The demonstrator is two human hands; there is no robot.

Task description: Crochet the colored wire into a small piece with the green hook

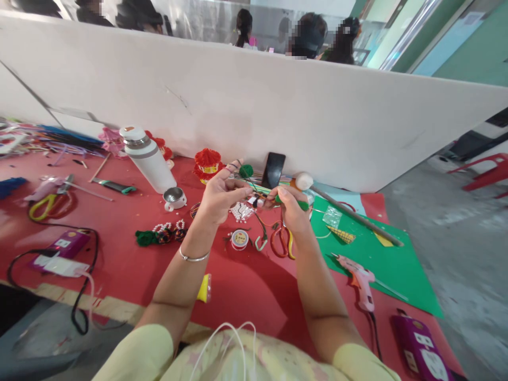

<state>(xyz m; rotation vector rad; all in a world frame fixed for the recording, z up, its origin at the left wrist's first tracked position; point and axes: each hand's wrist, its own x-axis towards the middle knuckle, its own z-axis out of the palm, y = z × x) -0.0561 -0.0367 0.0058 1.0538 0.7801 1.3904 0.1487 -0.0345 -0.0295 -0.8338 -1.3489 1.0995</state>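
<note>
My left hand is raised over the red table, a dark strand of yarn looped on its index finger. Its thumb and fingertips pinch a small dark piece of yarn work. Close by on the right, my right hand is closed around a green-handled crochet hook; the hook's working tip is too small to make out. Under the hands lie white beads, a round white tin and red-handled scissors. A green yarn ball sits just behind my left hand.
A white thermos and its metal cup stand left. A phone leans on the white partition. At right are a pink glue gun, a green sheet and a purple power strip. People sit beyond the partition.
</note>
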